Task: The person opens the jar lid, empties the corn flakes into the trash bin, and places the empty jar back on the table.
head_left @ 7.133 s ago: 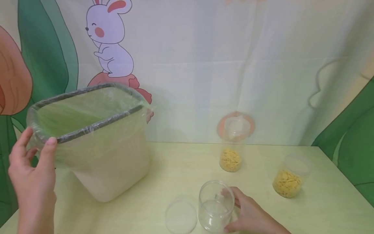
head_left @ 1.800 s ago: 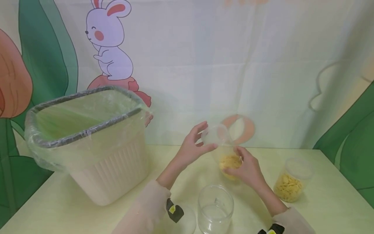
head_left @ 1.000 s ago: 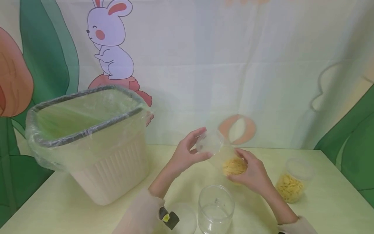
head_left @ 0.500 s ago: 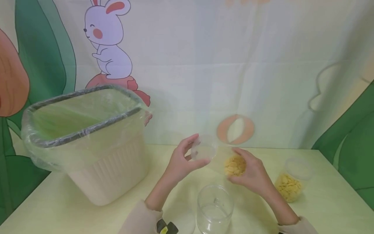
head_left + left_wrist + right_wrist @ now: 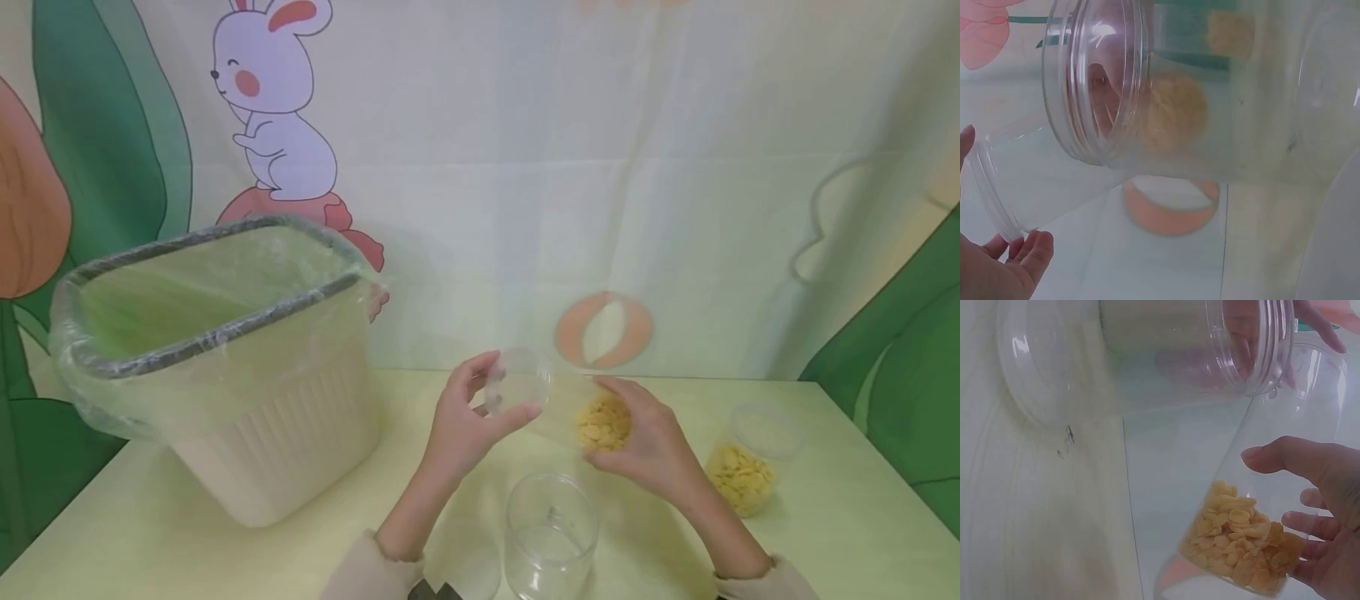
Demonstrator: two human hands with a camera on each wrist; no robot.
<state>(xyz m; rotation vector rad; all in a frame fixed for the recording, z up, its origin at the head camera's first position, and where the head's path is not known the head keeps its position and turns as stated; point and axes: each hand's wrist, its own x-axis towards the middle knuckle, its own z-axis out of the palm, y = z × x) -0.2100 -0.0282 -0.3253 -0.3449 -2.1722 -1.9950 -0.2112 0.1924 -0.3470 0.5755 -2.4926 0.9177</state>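
Observation:
In the head view my left hand (image 5: 461, 425) grips the clear lid end (image 5: 519, 385) of a tall transparent jar, fingers and thumb on opposite sides. My right hand (image 5: 648, 442) is wrapped round the jar's lower part, where the yellow cornflakes (image 5: 602, 423) lie. The jar (image 5: 1272, 437) tilts, its lid end pointing left, and the lid sits at its mouth in the left wrist view. Just below both hands stands an empty clear jar (image 5: 551, 533), open at the top. A round clear lid (image 5: 472, 562) lies flat to its left.
A lined waste bin (image 5: 285, 425) with a dark rim stands on the left of the pale table (image 5: 420, 492). Another clear jar (image 5: 742, 467) of cornflakes stands at the right. A printed cloth (image 5: 465, 183) hangs behind the table.
Earlier my left hand touched the bin and my right hand the empty jar. Both then took the tall jar, which has tipped leftward; its lid end has come down and left.

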